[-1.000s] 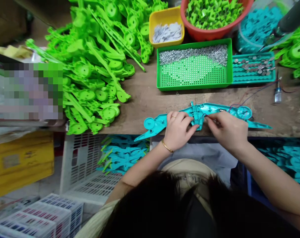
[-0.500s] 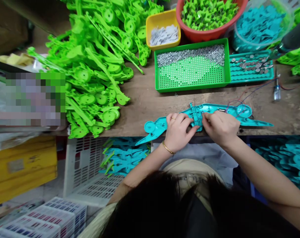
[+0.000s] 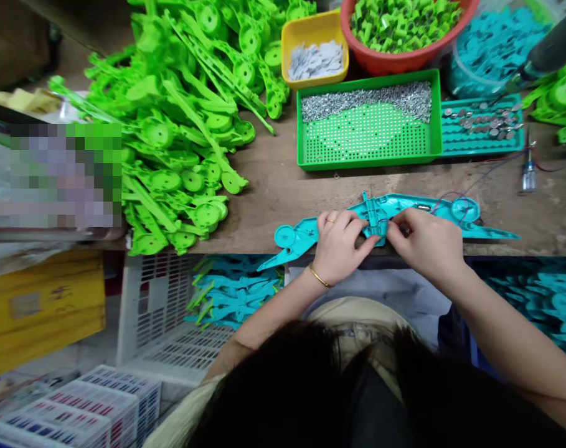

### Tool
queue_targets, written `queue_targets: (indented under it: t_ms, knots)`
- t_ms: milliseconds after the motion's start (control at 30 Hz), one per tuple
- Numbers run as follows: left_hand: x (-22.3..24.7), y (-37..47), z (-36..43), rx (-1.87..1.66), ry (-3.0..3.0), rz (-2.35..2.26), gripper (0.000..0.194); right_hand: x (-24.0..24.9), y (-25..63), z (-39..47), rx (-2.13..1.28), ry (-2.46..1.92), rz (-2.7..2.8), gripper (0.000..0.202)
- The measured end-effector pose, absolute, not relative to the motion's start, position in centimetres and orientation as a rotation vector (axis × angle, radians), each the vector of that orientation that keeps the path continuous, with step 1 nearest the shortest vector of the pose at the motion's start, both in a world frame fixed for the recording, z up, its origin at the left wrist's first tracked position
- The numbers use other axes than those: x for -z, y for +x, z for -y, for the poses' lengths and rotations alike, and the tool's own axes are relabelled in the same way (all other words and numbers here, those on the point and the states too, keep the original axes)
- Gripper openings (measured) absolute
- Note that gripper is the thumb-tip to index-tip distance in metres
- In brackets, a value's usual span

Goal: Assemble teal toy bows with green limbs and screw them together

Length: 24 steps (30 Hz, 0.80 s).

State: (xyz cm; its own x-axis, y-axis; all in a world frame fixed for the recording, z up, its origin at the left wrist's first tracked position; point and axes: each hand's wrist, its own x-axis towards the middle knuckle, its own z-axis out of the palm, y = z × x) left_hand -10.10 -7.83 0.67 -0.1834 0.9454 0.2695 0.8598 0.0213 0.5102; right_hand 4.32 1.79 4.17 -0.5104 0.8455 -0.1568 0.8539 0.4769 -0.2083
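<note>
Apparently part-fitted, the blue shell (image 3: 401, 201) lies open-side up along the bench's (image 3: 273, 180) front edge, its ribs exposed. A metal piece (image 3: 423, 206) already sits inside, right of the middle; thin wires (image 3: 453, 195) loop loosely over the right end, so they look unsecured, and no cover is on. The left hand (image 3: 342, 246) holds the shell down left of the central ribs, fingers curled, thumb bent inward. From the front edge, the right hand (image 3: 426, 244) reaches to those ribs, thumb and forefinger pinched narrow; whether they grip anything, I cannot tell.
</note>
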Motion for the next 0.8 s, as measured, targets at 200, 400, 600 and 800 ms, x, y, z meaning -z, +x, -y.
queue_targets:
  t_ms: [200, 400, 600, 800]
  knots:
    - [-0.7, -10.2, 7.8, -0.879, 1.91, -2.132, 0.029, -5.6, 3.7, -3.4, 0.43, 1.489, -2.534, 0.026]
    - [-0.7, -10.1, 7.8, -0.828, 1.866, -2.132, 0.029, -5.4, 3.3, -3.6, 0.438, 1.328, -2.57, 0.025]
    - [-1.7, -11.3, 7.5, -0.688, 1.804, -2.044, 0.025, -5.8, 3.3, -4.4, 0.525, 1.103, -2.674, 0.026]
    - [-3.4, -13.2, 6.3, -0.439, 1.811, -1.906, 0.01, -5.8, 3.1, -4.7, 0.521, 0.943, -2.646, 0.026]
